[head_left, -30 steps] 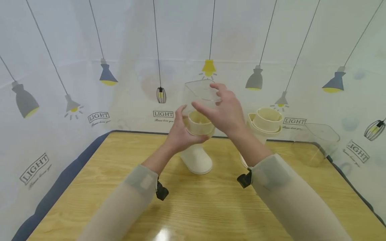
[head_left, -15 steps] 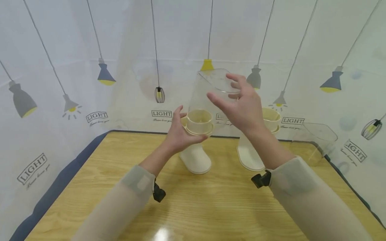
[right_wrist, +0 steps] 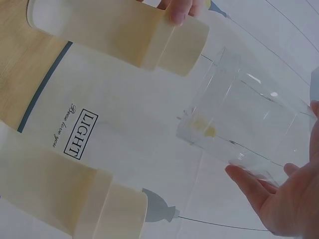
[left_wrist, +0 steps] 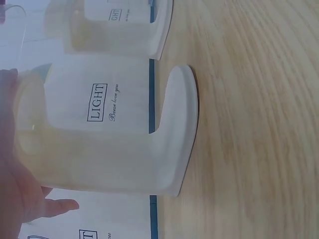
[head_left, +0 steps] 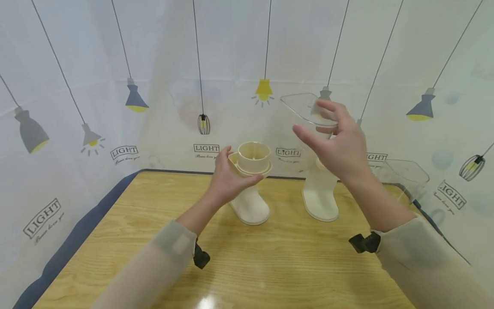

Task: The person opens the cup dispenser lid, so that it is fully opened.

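Observation:
Near the back of the table, my left hand (head_left: 227, 180) grips the upper part of a cream plastic stand (head_left: 252, 206). This stand has a round open collar on top and a rounded foot on the table. In the left wrist view its upright column (left_wrist: 104, 159) lies beside my curled fingers. My right hand (head_left: 343, 143) holds a clear, open-topped plastic container (right_wrist: 254, 119) in the air, up and to the right of that stand. Thumb and fingers are on its walls in the right wrist view, where its narrower end is apart from the collar.
A second cream stand (head_left: 320, 201) of the same shape stands to the right, its top partly hidden behind my right hand. Another clear container (head_left: 409, 176) is at the table's back right corner. A printed curtain (head_left: 173, 107) hangs close behind the wooden table (head_left: 247, 266).
My right hand has carried the clear container to the right, away from above the left stand's collar. My left hand has stayed on that stand, which remains in place.

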`<state>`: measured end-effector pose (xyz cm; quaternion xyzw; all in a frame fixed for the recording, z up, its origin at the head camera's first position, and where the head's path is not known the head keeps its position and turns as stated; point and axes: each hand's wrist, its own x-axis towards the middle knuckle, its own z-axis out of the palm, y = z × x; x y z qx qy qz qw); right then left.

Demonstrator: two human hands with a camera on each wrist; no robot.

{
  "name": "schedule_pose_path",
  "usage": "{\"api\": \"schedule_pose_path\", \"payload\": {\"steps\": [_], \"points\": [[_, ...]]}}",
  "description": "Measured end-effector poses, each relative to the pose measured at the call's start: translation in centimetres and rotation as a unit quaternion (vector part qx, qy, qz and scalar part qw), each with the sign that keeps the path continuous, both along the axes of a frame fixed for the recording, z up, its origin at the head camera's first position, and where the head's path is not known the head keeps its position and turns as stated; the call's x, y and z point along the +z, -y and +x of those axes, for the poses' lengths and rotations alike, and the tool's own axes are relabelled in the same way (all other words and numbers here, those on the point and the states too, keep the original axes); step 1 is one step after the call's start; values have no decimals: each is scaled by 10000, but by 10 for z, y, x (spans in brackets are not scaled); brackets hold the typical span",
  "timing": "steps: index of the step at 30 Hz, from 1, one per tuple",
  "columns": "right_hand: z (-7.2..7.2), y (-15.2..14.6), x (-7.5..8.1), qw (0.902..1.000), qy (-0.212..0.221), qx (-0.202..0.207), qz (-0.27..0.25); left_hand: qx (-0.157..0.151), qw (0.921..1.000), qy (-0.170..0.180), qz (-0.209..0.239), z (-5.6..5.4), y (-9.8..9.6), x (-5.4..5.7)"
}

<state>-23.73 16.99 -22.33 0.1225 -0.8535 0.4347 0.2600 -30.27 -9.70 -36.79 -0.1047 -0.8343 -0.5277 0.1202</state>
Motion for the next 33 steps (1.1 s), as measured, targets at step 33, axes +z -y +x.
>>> {"api": "schedule_pose_path", "payload": {"steps": [33], "points": [[72,-146,-29,9838,410,-1736,184,384,9976,506,274,5,-14,-6]]}}
